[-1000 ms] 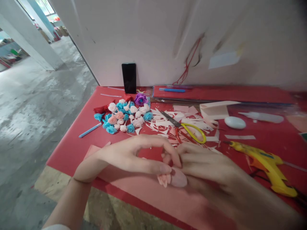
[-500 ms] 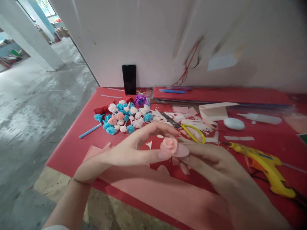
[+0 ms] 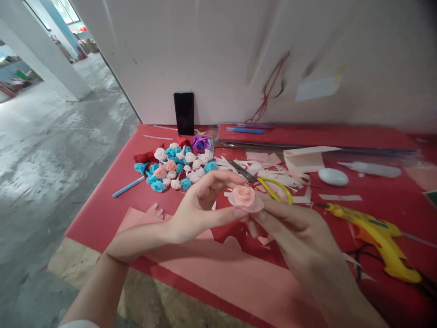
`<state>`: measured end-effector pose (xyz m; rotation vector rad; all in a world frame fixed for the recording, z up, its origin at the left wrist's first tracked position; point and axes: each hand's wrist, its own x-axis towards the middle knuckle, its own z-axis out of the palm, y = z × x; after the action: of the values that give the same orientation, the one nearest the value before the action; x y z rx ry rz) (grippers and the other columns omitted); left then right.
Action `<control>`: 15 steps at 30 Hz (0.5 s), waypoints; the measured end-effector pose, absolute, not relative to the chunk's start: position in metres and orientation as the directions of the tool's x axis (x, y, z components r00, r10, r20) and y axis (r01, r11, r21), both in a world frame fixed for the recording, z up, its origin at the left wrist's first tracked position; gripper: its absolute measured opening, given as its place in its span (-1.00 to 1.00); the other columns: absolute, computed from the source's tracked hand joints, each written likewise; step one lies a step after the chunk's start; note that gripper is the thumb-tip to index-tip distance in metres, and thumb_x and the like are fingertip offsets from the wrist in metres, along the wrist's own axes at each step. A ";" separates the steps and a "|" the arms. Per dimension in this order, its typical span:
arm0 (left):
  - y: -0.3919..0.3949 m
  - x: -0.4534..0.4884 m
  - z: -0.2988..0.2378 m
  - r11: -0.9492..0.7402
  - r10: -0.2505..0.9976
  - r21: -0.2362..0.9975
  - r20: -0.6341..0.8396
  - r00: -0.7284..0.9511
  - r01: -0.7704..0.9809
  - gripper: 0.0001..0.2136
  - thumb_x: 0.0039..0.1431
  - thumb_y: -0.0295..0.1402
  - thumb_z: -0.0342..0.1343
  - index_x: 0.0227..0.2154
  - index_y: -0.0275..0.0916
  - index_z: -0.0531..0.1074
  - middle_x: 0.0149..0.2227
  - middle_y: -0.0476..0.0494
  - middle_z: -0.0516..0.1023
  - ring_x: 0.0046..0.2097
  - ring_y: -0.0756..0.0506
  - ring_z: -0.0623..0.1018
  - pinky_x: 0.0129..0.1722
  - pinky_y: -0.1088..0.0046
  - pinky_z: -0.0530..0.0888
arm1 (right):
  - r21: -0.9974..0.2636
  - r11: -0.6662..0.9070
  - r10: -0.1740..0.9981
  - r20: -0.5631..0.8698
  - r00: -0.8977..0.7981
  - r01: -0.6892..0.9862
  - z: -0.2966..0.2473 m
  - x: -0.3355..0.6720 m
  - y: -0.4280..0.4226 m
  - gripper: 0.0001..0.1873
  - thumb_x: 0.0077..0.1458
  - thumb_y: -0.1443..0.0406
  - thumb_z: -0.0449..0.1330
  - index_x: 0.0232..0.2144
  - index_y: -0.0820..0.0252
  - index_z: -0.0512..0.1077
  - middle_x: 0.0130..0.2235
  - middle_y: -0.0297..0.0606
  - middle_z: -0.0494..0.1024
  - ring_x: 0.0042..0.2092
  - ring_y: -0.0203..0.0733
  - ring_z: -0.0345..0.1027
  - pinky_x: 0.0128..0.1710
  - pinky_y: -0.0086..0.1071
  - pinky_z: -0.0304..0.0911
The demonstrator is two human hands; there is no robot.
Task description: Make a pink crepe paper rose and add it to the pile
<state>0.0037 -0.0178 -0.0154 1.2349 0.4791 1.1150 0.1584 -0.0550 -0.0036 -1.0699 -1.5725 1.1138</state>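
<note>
A pink paper rose point(image 3: 245, 197) is held between both hands above the red table. My left hand point(image 3: 201, 205) pinches its near left edge with the thumb, the fingers curving round behind. On the other side, my right hand point(image 3: 293, 223) grips the rose's lower right with thumb and fingertips. The base of the flower is hidden by my fingers. Beneath my hands lies a large sheet of pink paper point(image 3: 218, 269) with a scalloped, cut edge. Just behind the rose are scissors point(image 3: 273, 189) with yellow handles, resting on white paper scraps point(image 3: 228, 166).
Finished paper flowers point(image 3: 177, 166) in blue, white, pink, red and purple are heaped at the back left. A phone point(image 3: 184, 114) leans on the wall. To the right are a yellow glue gun point(image 3: 375, 237), a white egg-shaped object point(image 3: 333, 176) and a squeeze bottle point(image 3: 372, 169).
The rose has turned and lifted slightly; its outer petal, sticking out to the right before, now wraps round the near side. My right hand has moved up a little.
</note>
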 end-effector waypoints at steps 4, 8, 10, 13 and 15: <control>-0.020 0.010 -0.022 0.015 0.909 0.857 0.203 0.364 -0.514 -0.76 -0.07 -0.49 0.31 -0.32 -0.22 0.41 -0.39 0.02 0.49 -0.36 0.04 0.50 -0.29 0.54 0.49 | -0.961 0.228 0.961 0.197 -0.194 0.154 -0.004 0.158 -0.053 -0.57 0.21 0.18 0.09 -0.68 0.17 0.31 -0.65 -0.43 0.26 -0.61 -0.40 0.07 -0.52 -0.45 0.16; -0.020 0.010 -0.024 0.065 0.915 0.833 0.170 0.367 -0.549 -0.79 -0.09 -0.47 0.33 -0.39 -0.25 0.41 -0.42 0.02 0.49 -0.43 0.08 0.47 -0.37 0.58 0.46 | -0.973 0.212 0.946 0.182 -0.269 0.089 -0.006 0.161 -0.052 -0.57 0.20 0.12 0.10 -0.65 0.17 0.36 -0.60 -0.40 0.36 -0.57 -0.39 0.19 -0.58 -0.48 0.13; -0.019 0.010 -0.024 0.067 0.912 0.830 0.175 0.372 -0.554 -0.79 -0.10 -0.46 0.34 -0.41 -0.26 0.41 -0.43 0.01 0.49 -0.41 0.08 0.48 -0.37 0.60 0.45 | -0.972 0.218 0.940 0.185 -0.286 0.088 -0.006 0.161 -0.052 -0.59 0.22 0.15 0.09 -0.63 0.17 0.38 -0.60 -0.43 0.36 -0.57 -0.42 0.19 -0.59 -0.50 0.13; -0.019 0.010 -0.025 0.043 0.909 0.816 0.207 0.360 -0.577 -0.79 -0.10 -0.48 0.34 -0.43 -0.26 0.40 -0.43 0.00 0.50 -0.41 0.09 0.47 -0.36 0.61 0.45 | -0.933 0.336 0.920 0.295 -0.257 0.133 -0.003 0.158 -0.053 -0.62 0.22 0.28 0.10 -0.65 0.17 0.34 -0.62 -0.48 0.35 -0.57 -0.43 0.20 -0.51 -0.51 0.22; -0.019 0.011 -0.026 0.002 0.916 0.809 0.235 0.326 -0.588 -0.79 -0.11 -0.50 0.33 -0.43 -0.25 0.40 -0.44 0.01 0.49 -0.42 0.10 0.45 -0.37 0.63 0.44 | -0.860 0.458 0.885 0.418 -0.203 0.224 -0.002 0.155 -0.055 -0.65 0.18 0.40 0.10 -0.65 0.18 0.31 -0.62 -0.47 0.37 -0.53 -0.40 0.26 -0.47 -0.50 0.26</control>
<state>0.0113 -0.0194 -0.0257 0.9932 0.4141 1.2334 0.1551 -0.0551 -0.0018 -0.9643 -1.6964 0.8176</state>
